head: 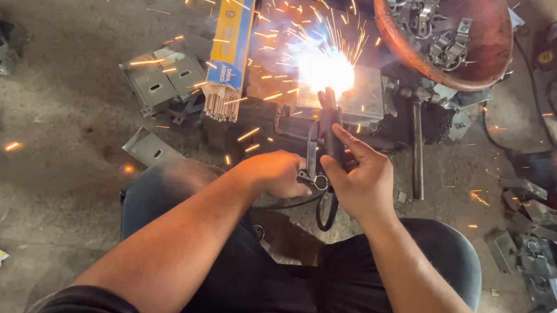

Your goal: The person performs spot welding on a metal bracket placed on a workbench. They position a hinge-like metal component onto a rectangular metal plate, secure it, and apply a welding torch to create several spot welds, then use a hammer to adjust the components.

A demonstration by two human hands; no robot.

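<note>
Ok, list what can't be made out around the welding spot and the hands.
Head view:
- Weld joint: washed out by the white glare.
- Left hand: its grip is closed on a metal tool, mostly hidden by the fingers.
- Right hand: its grip covers the middle of the black welding holder.
- Rusty bowl: cut off by the top edge.

A small metal-fabrication workshop, with work done at floor level. A bright white welding arc (325,68) threw orange sparks over the stained grey concrete floor (61,103). An opened blue-and-yellow carton of welding rods (230,54), folded grey sheet-metal brackets (160,79), and a rusty round steel bowl (483,53) filled with small grey metal clamps (431,25) surrounded the spot.
</note>
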